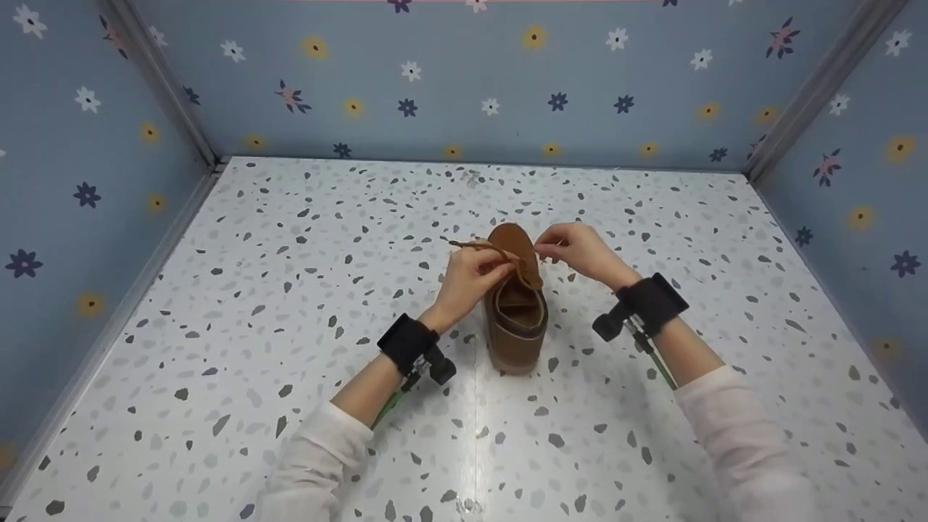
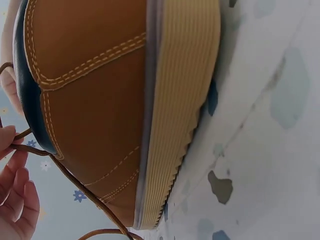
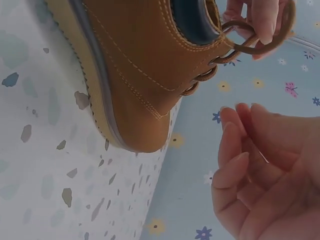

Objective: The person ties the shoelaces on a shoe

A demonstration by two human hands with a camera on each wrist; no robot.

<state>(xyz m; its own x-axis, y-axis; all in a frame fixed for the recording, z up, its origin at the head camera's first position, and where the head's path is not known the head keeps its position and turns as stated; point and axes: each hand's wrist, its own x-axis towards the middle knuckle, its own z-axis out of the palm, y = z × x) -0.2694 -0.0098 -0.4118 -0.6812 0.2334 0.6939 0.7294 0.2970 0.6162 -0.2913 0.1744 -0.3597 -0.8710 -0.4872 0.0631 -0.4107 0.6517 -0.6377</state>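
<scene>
A brown leather shoe (image 1: 516,341) with a thick pale sole stands upright on the speckled surface, its heel toward me. At its top my left hand (image 1: 471,279) pinches a brown shoelace (image 1: 523,272) between thumb and fingers. One lace end sticks out past that hand to the left. In the left wrist view the lace (image 2: 80,182) runs along the shoe from the pinching fingers (image 2: 7,142). Just right of the shoe's tongue, my right hand (image 1: 580,250) is raised with loosely curled fingers. The right wrist view shows no lace in this hand (image 3: 265,170), which is apart from the shoe (image 3: 135,75).
Speckled white tabletop (image 1: 290,348) surrounds the shoe. Blue flowered panels (image 1: 464,80) stand at the back and both sides, with metal posts (image 1: 819,87) at the corners. Each wrist wears a black strap (image 1: 652,304) with a small camera.
</scene>
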